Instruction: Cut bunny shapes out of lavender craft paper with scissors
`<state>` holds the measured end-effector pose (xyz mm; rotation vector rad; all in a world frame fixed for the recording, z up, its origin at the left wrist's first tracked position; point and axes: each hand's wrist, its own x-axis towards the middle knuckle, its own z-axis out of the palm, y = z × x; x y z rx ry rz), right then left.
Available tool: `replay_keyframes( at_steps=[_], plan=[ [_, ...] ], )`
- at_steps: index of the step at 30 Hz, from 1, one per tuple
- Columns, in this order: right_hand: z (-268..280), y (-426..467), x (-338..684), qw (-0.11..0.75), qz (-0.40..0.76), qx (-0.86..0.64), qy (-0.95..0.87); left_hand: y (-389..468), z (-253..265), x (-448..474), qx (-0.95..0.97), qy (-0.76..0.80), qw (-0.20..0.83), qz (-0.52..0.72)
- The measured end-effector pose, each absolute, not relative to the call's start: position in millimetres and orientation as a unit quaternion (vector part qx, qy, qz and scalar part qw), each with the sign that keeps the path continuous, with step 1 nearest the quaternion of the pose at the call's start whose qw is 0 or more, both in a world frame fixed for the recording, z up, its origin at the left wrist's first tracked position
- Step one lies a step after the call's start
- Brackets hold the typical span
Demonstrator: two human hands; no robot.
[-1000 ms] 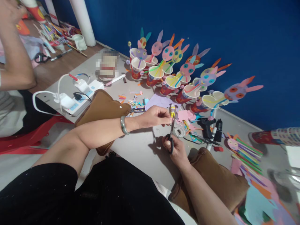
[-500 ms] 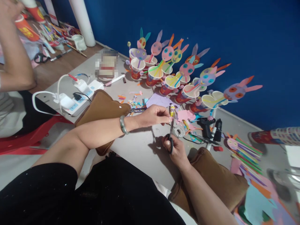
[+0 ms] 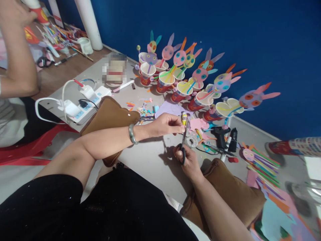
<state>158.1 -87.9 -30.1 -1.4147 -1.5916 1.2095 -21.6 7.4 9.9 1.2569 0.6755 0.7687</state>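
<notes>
1. Scissors (image 3: 185, 139): above the grey table (image 3: 150, 157); long axis runs away from the body, blades pointing toward the paper cups (image 3: 163, 87), tips leaning slightly right.
2. Right hand (image 3: 190, 162): grasping the scissors by their black handles.
3. Left hand (image 3: 164, 126): thumb and fingertips drawn together at the blades; whether they pinch anything cannot be told.
4. Yellow tube (image 3: 184, 117): near the blade tips; tape roll (image 3: 192, 142) to their right.

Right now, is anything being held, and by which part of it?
Yes: scissors, held by their black handles in the right grip. The left grip is pinched near the blades; whether it holds anything cannot be told.
</notes>
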Motion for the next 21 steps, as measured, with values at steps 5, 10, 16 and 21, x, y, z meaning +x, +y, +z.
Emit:
replay_keyframes(
  at_steps=[5,10,16,21],
  plan=[
    [-25.5,-87.9,155.8,0.334,0.472,-0.541,-0.612,7.1,12.1,-21.8,0.566,0.306,0.687,0.336],
    [-24.5,-87.7,154.9,0.335,0.474,-0.543,-0.606,7.1,11.6,-21.4,0.568,0.307,0.687,0.333],
    [-26.4,-88.3,156.1,0.335,0.472,-0.546,-0.606,8.5,11.5,-21.1,0.564,0.304,0.687,0.343],
    [-27.6,-88.0,156.7,0.334,0.469,-0.549,-0.606,8.7,11.5,-21.5,0.568,0.304,0.684,0.341]
  ],
)
